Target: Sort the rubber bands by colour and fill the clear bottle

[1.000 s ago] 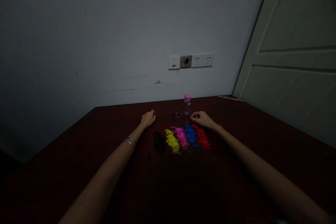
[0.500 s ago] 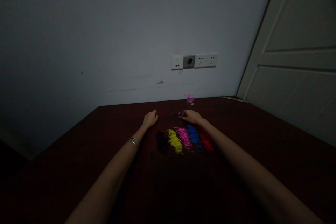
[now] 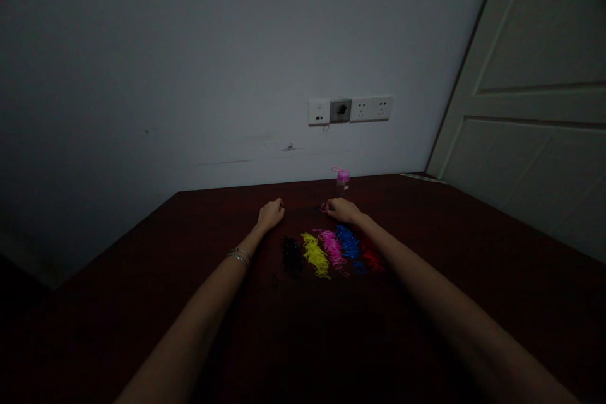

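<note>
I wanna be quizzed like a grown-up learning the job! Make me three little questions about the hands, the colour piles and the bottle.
1. Pick the missing colour: which pile lies between the yellow pile and the blue pile?
2. True or false: the bottle has a pink cap.
3. Fill in the blank: the hand nearer the bottle is the person's ____ hand.

Key:
1. The pink pile.
2. True.
3. Right; the right hand is nearer than the left hand.
</note>
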`<state>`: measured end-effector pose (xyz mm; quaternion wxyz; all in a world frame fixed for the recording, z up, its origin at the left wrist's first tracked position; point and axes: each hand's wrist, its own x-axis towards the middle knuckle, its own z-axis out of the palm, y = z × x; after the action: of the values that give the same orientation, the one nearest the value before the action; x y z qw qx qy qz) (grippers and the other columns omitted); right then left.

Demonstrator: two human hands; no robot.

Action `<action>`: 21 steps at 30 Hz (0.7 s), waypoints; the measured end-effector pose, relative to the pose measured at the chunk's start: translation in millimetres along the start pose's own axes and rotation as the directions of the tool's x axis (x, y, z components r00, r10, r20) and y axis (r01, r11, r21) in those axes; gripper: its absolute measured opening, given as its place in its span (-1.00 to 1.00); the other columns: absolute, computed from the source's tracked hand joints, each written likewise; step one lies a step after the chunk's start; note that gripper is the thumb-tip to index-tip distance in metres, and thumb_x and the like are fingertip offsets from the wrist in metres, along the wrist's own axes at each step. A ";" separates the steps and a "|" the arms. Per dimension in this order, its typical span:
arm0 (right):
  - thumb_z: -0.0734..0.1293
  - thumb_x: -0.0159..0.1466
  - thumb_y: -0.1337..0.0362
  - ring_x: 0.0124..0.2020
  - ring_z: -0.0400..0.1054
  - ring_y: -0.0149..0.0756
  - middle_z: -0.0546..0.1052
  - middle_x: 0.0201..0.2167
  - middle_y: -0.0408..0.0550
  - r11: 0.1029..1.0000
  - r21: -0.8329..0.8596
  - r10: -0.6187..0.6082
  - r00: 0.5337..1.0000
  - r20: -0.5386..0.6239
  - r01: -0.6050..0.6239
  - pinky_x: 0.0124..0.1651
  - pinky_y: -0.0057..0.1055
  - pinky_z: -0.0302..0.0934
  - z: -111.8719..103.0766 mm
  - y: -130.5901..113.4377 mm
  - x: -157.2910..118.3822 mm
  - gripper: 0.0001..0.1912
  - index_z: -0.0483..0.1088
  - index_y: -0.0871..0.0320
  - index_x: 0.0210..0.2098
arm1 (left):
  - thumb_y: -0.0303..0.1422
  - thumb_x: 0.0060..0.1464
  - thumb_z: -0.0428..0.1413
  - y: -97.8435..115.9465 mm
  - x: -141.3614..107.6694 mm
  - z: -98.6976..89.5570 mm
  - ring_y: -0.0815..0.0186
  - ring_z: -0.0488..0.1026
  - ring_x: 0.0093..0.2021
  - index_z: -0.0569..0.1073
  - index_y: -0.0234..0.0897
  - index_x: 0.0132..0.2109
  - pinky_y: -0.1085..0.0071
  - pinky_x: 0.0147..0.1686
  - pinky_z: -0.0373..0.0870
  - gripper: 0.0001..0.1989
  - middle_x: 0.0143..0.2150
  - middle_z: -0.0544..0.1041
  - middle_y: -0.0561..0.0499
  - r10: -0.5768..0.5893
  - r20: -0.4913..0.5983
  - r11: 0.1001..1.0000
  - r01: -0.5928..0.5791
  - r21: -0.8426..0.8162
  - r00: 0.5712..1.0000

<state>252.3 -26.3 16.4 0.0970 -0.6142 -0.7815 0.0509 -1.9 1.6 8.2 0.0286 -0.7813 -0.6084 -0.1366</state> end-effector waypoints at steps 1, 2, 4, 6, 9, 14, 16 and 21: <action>0.19 0.19 0.23 -0.25 0.36 -0.23 0.49 -0.26 0.02 1.000 -0.001 -0.005 1.000 -0.003 0.005 -0.35 -0.46 0.10 0.0 -0.1 -0.9 -0.81 0.40 0.13 -0.29 | -0.35 0.11 -0.13 -0.4 0.3 0.4 0.22 0.42 -0.13 0.35 -0.23 -0.11 0.37 -0.18 0.31 -0.75 -0.15 0.48 -0.09 -0.001 0.001 1.000 0.001 -0.004 1.000; 0.19 0.19 0.23 -0.26 0.36 -0.23 0.49 -0.27 0.01 1.000 0.000 -0.013 1.000 -0.008 0.013 -0.36 -0.47 0.09 -0.1 0.1 -2.0 -0.82 0.40 0.13 -0.30 | -0.35 0.10 -0.13 -0.8 0.6 0.9 0.22 0.42 -0.13 0.35 -0.23 -0.11 0.36 -0.18 0.31 -0.75 -0.15 0.48 -0.09 0.000 0.001 1.000 0.000 -0.008 1.000; 0.21 0.17 0.25 -0.27 0.35 -0.25 0.50 -0.30 -0.01 0.999 0.015 -0.045 0.999 -0.023 0.045 -0.37 -0.48 0.07 -0.6 1.0 -5.0 -0.84 0.39 0.13 -0.33 | -0.35 0.10 -0.13 -1.7 1.3 2.1 0.21 0.42 -0.14 0.35 -0.23 -0.11 0.36 -0.19 0.31 -0.75 -0.15 0.49 -0.09 0.008 -0.002 1.000 -0.008 -0.013 1.000; 0.22 0.15 0.27 -0.31 0.35 -0.30 0.50 -0.34 -0.04 0.994 0.059 -0.091 0.995 -0.045 0.093 -0.39 -0.50 0.06 -1.9 2.2 -8.9 -0.86 0.39 0.13 -0.35 | -0.34 0.10 -0.14 -2.3 1.9 3.2 0.21 0.42 -0.14 0.35 -0.22 -0.12 0.35 -0.19 0.31 -0.75 -0.16 0.49 -0.09 0.009 -0.007 1.000 -0.009 -0.012 1.000; 0.21 0.13 0.30 -0.40 0.33 -0.37 0.49 -0.40 -0.07 0.973 0.157 -0.160 0.984 -0.076 0.171 -0.42 -0.52 0.05 -5.8 3.3 -17.2 -0.85 0.40 0.16 -0.37 | -0.34 0.10 -0.13 -2.6 2.3 4.2 0.21 0.43 -0.14 0.36 -0.22 -0.12 0.35 -0.19 0.31 -0.75 -0.16 0.49 -0.09 0.004 -0.009 1.000 -0.004 -0.012 1.000; 0.19 0.11 0.34 -0.52 0.26 -0.43 0.45 -0.51 -0.09 0.919 0.284 -0.264 0.962 -0.069 0.273 -0.47 -0.53 0.04 -14.6 -0.6 -35.6 -0.82 0.42 0.23 -0.38 | -0.35 0.10 -0.12 -2.6 3.3 5.5 0.22 0.43 -0.15 0.36 -0.22 -0.12 0.36 -0.18 0.31 -0.76 -0.16 0.49 -0.09 0.008 -0.010 1.000 -0.009 -0.010 1.000; 0.20 0.10 0.35 -0.53 0.24 -0.44 0.43 -0.53 -0.10 0.906 0.310 -0.291 0.956 -0.032 0.287 -0.48 -0.53 0.03 -16.6 -3.6 -42.2 -0.82 0.43 0.24 -0.39 | -0.35 0.10 -0.12 -2.8 3.8 6.4 0.22 0.43 -0.15 0.36 -0.22 -0.12 0.37 -0.19 0.31 -0.76 -0.16 0.49 -0.09 0.009 -0.011 1.000 -0.009 -0.004 1.000; 0.21 0.08 0.37 -0.51 0.24 -0.44 0.44 -0.51 -0.07 0.891 0.333 -0.342 0.938 0.051 0.307 -0.45 -0.52 0.06 -16.6 -9.6 -51.5 -0.82 0.43 0.27 -0.40 | -0.34 0.11 -0.13 -4.4 5.3 9.7 0.23 0.43 -0.15 0.36 -0.23 -0.12 0.38 -0.19 0.31 -0.75 -0.16 0.49 -0.08 0.011 -0.022 1.000 -0.011 0.007 1.000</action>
<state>258.4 -79.3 30.0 0.1602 -0.4474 -0.8584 0.1933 -3.2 9.8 -0.3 0.0384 -0.7829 -0.6042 -0.1429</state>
